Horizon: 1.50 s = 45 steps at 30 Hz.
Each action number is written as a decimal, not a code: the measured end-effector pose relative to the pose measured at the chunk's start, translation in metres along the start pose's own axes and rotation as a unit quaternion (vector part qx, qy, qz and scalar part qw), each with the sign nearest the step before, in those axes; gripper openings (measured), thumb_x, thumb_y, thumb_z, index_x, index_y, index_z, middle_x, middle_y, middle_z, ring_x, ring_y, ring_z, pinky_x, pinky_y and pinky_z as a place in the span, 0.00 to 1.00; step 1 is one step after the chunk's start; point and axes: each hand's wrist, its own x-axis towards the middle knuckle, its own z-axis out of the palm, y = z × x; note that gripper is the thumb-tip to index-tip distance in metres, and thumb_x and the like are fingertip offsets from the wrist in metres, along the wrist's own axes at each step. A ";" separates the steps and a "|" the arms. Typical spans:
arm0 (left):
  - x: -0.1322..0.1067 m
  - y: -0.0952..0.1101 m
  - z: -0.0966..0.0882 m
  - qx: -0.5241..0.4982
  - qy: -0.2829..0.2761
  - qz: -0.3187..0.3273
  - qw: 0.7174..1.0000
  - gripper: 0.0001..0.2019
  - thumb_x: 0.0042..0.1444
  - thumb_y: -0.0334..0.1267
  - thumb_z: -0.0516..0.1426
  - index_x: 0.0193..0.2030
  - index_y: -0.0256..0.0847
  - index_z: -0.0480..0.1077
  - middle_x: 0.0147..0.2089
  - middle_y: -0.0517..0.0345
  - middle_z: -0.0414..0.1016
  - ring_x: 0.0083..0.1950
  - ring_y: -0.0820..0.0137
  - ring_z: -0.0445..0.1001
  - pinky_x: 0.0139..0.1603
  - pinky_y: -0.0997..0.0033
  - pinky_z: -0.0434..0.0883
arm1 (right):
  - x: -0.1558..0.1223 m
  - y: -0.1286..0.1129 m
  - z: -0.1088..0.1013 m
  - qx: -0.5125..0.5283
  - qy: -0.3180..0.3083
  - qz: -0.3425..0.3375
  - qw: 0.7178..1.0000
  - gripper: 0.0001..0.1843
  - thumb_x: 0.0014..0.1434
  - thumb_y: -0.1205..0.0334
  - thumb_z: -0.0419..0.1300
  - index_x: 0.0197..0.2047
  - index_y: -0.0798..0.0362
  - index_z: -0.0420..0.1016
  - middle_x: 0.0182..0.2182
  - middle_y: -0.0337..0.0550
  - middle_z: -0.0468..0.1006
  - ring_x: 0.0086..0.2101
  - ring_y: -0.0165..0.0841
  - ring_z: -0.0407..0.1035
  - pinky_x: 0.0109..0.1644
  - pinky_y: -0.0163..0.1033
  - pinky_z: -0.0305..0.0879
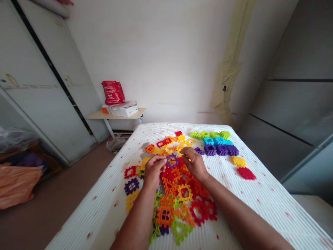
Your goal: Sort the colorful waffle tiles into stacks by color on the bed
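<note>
1. Your left hand (154,169) is closed in a fingertip pinch on the rim of a purple waffle-grid plastic tile (172,160), a sound hold for a piece this light.
2. Your right hand (194,163) curls just beside that tile, its fingers bent down over the pile; you cannot tell from this view whether it grips anything.
3. Your left forearm (135,222) and right forearm (241,211) reach forward, bringing both hands close together above the heap of orange, red and yellow tiles (182,205).
4. Stacked green, blue and purple tiles (214,140) sit beyond, on the white quilted mattress (270,205).
</note>
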 end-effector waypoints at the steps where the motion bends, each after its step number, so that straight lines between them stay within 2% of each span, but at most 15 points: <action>1: 0.001 -0.001 0.000 0.002 0.013 0.014 1.000 0.12 0.35 0.37 0.66 0.27 0.36 0.70 0.18 0.65 0.67 0.18 0.80 0.63 0.19 0.79 0.58 | 0.001 -0.002 0.000 -0.001 -0.001 0.027 1.000 0.09 0.61 0.64 0.51 0.41 0.53 0.72 0.39 0.48 0.75 0.41 0.34 0.71 0.46 0.41 0.68; 3: 0.002 -0.002 0.000 0.007 0.036 0.040 0.999 0.13 0.36 0.38 0.65 0.28 0.37 0.70 0.19 0.66 0.68 0.19 0.79 0.63 0.20 0.79 0.59 | 0.001 -0.009 0.000 -0.006 -0.027 0.058 0.998 0.10 0.58 0.59 0.56 0.41 0.54 0.72 0.38 0.47 0.75 0.40 0.36 0.70 0.45 0.42 0.68; 5: 0.001 -0.003 0.001 0.015 0.052 0.060 0.997 0.13 0.37 0.39 0.65 0.28 0.37 0.69 0.19 0.66 0.68 0.19 0.79 0.63 0.20 0.79 0.59 | 0.001 -0.017 0.000 -0.017 -0.063 0.066 0.996 0.15 0.54 0.55 0.60 0.43 0.54 0.71 0.38 0.47 0.74 0.40 0.37 0.70 0.44 0.43 0.68; 9: -0.003 -0.003 0.005 0.028 0.057 0.084 0.994 0.12 0.38 0.39 0.65 0.28 0.37 0.69 0.19 0.66 0.68 0.19 0.79 0.63 0.21 0.79 0.59 | -0.002 -0.026 0.004 -0.032 -0.089 0.071 0.993 0.18 0.54 0.56 0.61 0.46 0.54 0.69 0.40 0.49 0.73 0.41 0.38 0.68 0.45 0.43 0.66; 15: -0.007 -0.001 0.010 0.031 0.049 0.089 0.994 0.12 0.38 0.38 0.65 0.29 0.36 0.69 0.18 0.65 0.68 0.19 0.79 0.63 0.21 0.78 0.60 | -0.002 -0.025 0.003 -0.035 -0.079 0.077 0.993 0.15 0.55 0.58 0.60 0.46 0.52 0.69 0.41 0.48 0.73 0.43 0.38 0.67 0.46 0.43 0.65; 21: -0.004 -0.005 0.009 0.032 0.042 0.083 0.995 0.13 0.38 0.39 0.65 0.29 0.36 0.69 0.19 0.66 0.68 0.20 0.79 0.64 0.21 0.79 0.60 | -0.001 -0.027 0.002 -0.071 -0.089 0.031 0.993 0.18 0.55 0.55 0.60 0.48 0.52 0.69 0.40 0.49 0.74 0.42 0.38 0.67 0.45 0.42 0.65; 24: -0.004 -0.005 0.008 0.039 0.023 0.084 0.995 0.15 0.40 0.40 0.65 0.34 0.37 0.70 0.21 0.65 0.69 0.21 0.79 0.64 0.22 0.79 0.61 | 0.004 -0.021 -0.003 -0.122 -0.084 0.015 0.989 0.19 0.56 0.52 0.59 0.48 0.53 0.69 0.40 0.49 0.74 0.41 0.39 0.67 0.44 0.42 0.64; 26: -0.003 -0.006 0.006 0.041 0.024 0.092 0.995 0.17 0.41 0.41 0.65 0.39 0.38 0.71 0.24 0.64 0.71 0.22 0.79 0.65 0.23 0.79 0.62 | 0.009 -0.009 -0.013 -0.166 -0.054 0.031 0.984 0.19 0.56 0.52 0.58 0.47 0.54 0.70 0.40 0.49 0.74 0.41 0.39 0.67 0.44 0.41 0.64; 28: -0.002 -0.006 0.004 0.040 0.034 0.094 0.994 0.18 0.41 0.41 0.65 0.40 0.38 0.71 0.26 0.62 0.72 0.23 0.78 0.66 0.24 0.79 0.63 | 0.013 0.009 -0.027 -0.225 -0.013 0.079 0.971 0.18 0.56 0.52 0.58 0.47 0.54 0.70 0.39 0.49 0.75 0.41 0.39 0.67 0.45 0.40 0.63; 30: 0.000 -0.007 0.002 0.038 0.043 0.089 0.994 0.17 0.41 0.41 0.65 0.38 0.37 0.72 0.26 0.61 0.73 0.24 0.77 0.67 0.24 0.78 0.63 | 0.014 0.030 -0.043 -0.293 0.013 0.146 0.945 0.18 0.56 0.51 0.59 0.45 0.54 0.71 0.39 0.49 0.75 0.41 0.39 0.68 0.44 0.39 0.63; 33: 0.003 -0.008 0.000 0.031 0.045 0.083 0.995 0.15 0.40 0.40 0.65 0.35 0.37 0.72 0.25 0.61 0.73 0.24 0.77 0.67 0.24 0.78 0.63 | 0.010 0.057 -0.064 -0.372 0.008 0.236 0.898 0.18 0.56 0.51 0.58 0.45 0.54 0.72 0.39 0.49 0.76 0.42 0.38 0.68 0.42 0.37 0.61; 36: 0.003 -0.008 0.000 0.024 0.044 0.087 0.995 0.14 0.40 0.40 0.65 0.34 0.38 0.73 0.24 0.62 0.73 0.24 0.77 0.66 0.24 0.78 0.63 | 0.004 0.072 -0.076 -0.409 -0.017 0.295 0.863 0.18 0.56 0.50 0.57 0.45 0.53 0.73 0.39 0.49 0.76 0.43 0.39 0.68 0.41 0.37 0.61; 39: 0.001 -0.007 0.001 0.025 0.049 0.089 0.995 0.14 0.39 0.40 0.65 0.34 0.38 0.73 0.25 0.62 0.73 0.24 0.77 0.67 0.24 0.77 0.63 | 0.000 0.076 -0.078 -0.424 -0.032 0.320 0.847 0.19 0.56 0.50 0.57 0.45 0.54 0.73 0.39 0.49 0.76 0.43 0.39 0.68 0.41 0.37 0.60; 45: 0.000 -0.005 0.002 0.026 0.057 0.082 0.995 0.14 0.38 0.40 0.65 0.33 0.37 0.73 0.25 0.61 0.74 0.24 0.76 0.67 0.24 0.77 0.63 | -0.005 0.079 -0.075 -0.434 -0.048 0.318 0.841 0.18 0.55 0.51 0.56 0.43 0.54 0.73 0.39 0.49 0.76 0.43 0.40 0.68 0.41 0.38 0.60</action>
